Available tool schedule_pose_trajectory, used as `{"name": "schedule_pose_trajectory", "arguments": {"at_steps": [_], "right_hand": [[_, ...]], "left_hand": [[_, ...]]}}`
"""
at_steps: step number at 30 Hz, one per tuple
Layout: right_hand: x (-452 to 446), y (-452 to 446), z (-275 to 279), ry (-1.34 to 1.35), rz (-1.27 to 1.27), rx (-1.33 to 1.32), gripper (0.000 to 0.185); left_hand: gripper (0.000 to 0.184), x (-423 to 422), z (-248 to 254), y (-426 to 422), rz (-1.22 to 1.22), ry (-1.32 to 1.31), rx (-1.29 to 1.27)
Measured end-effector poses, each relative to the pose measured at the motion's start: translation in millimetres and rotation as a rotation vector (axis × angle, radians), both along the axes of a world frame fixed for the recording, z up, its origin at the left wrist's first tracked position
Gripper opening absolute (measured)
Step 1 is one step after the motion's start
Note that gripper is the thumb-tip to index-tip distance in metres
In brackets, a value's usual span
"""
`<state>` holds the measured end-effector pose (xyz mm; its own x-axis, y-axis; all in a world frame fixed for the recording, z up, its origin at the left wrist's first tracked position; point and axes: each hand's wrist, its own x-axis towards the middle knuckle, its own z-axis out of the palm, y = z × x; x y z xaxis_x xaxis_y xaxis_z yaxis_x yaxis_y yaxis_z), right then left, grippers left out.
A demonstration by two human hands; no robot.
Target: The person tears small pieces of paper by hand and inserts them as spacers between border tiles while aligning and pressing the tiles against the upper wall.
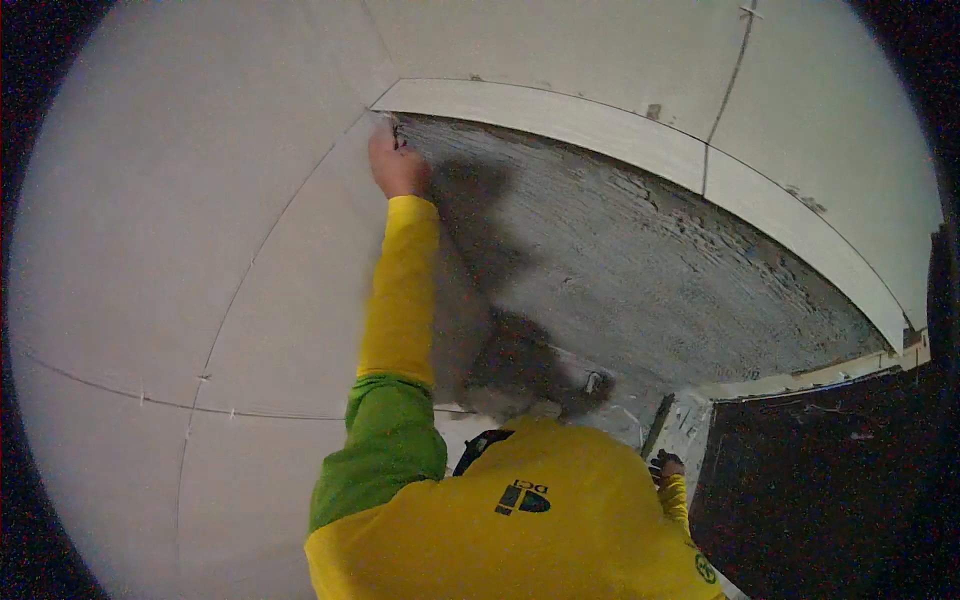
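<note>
My left hand, in a yellow and green sleeve, reaches out to the corner where the narrow white tile strip meets the large pale tiles. Its fingers are closed at the edge of the grey mortar bed, by a small dark bit I cannot identify. Low on the right, my right hand is small in view beside a whitish, mortar-smeared upright. The fingers there look curled round something dark, too small to name. Combed ridges mark the mortar, and my shadow falls across it.
Large pale tiles lie to the left, with a small white spacer in a joint. More pale tiles continue past the strip. A dark opening is at lower right, below a rough ledge. My yellow shirt fills the bottom.
</note>
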<state>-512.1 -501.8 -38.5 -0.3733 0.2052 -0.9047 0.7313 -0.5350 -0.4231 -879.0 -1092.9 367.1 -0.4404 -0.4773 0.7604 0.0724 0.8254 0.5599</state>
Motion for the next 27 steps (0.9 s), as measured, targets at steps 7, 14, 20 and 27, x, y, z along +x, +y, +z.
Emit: {"name": "schedule_pose_trajectory", "arguments": {"at_steps": [7, 14, 20, 27], "right_hand": [[-32, -8, -36, 0.049, 0.235, -0.193, 0.023], [-15, -20, -99, 0.250, 0.302, -0.018, 0.019], [-30, 5, -174, 0.290, 0.140, -0.746, 0.016], [-95, -52, -44, -0.057, 0.233, -0.070, 0.014]], "left_hand": [[0.045, -10, -8, -11, -0.025, 0.073, 0.004], [0.047, -14, -10, -13, -0.002, 0.062, -0.159], [0.044, -11, -4, -14, 0.027, -0.016, -0.232], [0.044, -8, 3, -7, 0.031, -0.012, -0.287]]}}
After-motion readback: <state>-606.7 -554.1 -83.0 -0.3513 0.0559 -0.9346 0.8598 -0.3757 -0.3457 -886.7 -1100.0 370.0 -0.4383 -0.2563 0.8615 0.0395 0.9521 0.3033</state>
